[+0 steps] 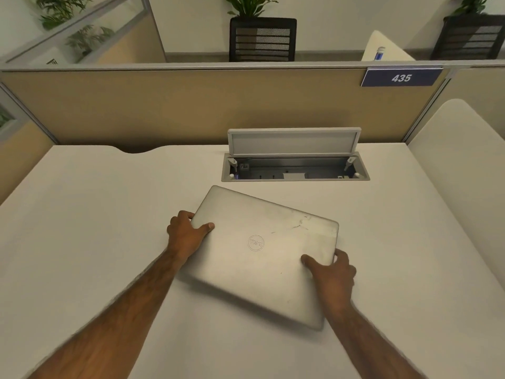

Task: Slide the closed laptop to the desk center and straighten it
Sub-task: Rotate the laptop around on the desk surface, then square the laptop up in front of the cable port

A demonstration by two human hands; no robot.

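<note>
The closed silver laptop [262, 253], scuffed toward two o'clock, is lying skewed on the desk [82, 214]; left hand [185, 233] and right hand [332, 274] are gripping its opposite edges.

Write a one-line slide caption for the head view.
Both hands, left and right, grip the closed laptop, askew on the desk.

A tan partition [191, 105] spans twelve o'clock behind the pale worktop [82, 214]; potted plants [262, 36] stand beyond it.
</note>
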